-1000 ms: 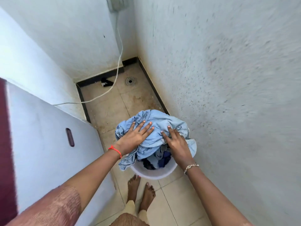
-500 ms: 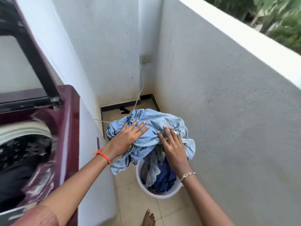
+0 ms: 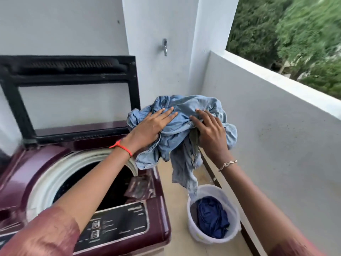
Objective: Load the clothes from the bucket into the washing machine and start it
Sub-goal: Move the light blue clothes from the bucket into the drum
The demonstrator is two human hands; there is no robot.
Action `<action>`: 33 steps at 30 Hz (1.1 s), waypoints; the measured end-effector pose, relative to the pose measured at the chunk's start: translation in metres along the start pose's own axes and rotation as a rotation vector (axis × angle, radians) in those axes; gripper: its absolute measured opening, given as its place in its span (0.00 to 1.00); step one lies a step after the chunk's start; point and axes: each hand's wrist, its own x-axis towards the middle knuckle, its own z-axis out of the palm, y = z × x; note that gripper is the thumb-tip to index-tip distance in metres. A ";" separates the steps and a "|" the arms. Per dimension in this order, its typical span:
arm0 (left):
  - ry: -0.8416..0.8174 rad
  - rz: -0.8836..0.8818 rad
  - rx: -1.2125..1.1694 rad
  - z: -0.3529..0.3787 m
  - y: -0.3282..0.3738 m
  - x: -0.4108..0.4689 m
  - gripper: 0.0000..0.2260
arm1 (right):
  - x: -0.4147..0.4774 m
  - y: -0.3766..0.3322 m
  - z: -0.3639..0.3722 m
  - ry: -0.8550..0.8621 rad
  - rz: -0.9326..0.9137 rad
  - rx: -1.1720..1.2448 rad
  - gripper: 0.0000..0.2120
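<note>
**Operator:** So, what does the load look like from up there?

**Spotter:** You have a crumpled denim bundle [image 3: 184,115], pale blue, washed-out and full of folds, up in the air between your hands. It hangs just beside the right edge of the maroon washing machine [image 3: 24,174], above the strip of floor between that and the white bucket [image 3: 192,230]. Its left corner overlaps the pale drum rim [image 3: 51,178] in the view. Your left hand [image 3: 149,126] lies flat on it with the fingers straight and spread. Your right hand [image 3: 212,133] has its fingers bent over the cloth, tips sunk into the folds.

**Operator:** Anything you can't see?

**Spotter:** Both your thumbs are buried in the fabric. Inside that rim it is only dark, so I cannot tell what is in there. The lettering on the control panel [image 3: 120,222] is blurred, and the machine's left side is cut off. In the bucket lies a dark blue cloth [image 3: 212,217]; whatever sits beneath it is hidden.

**Operator:** And how does it lie?

**Spotter:** The bunched part runs left to right, from one of your hands to the other. One long tail drops straight down from under your right hand, its end pointing at the bucket's mouth. Whether it touches the bucket I cannot tell. The lid [image 3: 11,93] stands raised behind the opening.
</note>
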 end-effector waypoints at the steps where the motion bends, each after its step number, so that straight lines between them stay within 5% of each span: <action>1: 0.019 0.004 0.017 -0.015 -0.008 -0.012 0.41 | 0.006 -0.016 -0.005 0.026 0.002 0.002 0.16; 12: -0.008 -0.090 0.102 -0.069 -0.066 -0.131 0.42 | 0.014 -0.154 -0.012 0.097 -0.020 0.154 0.19; 21: -0.232 -0.142 0.100 0.007 -0.056 -0.163 0.38 | -0.051 -0.153 0.032 -0.233 -0.051 0.254 0.23; 25: -0.314 -0.166 0.102 0.029 -0.054 -0.160 0.38 | -0.067 -0.139 0.052 -0.541 0.056 0.432 0.22; 28: -0.362 -0.201 0.080 0.044 -0.053 -0.163 0.38 | -0.079 -0.133 0.061 -0.882 0.130 0.573 0.40; 33: -0.377 -0.240 0.040 0.058 -0.054 -0.167 0.38 | -0.084 -0.131 0.073 -1.023 0.007 0.443 0.61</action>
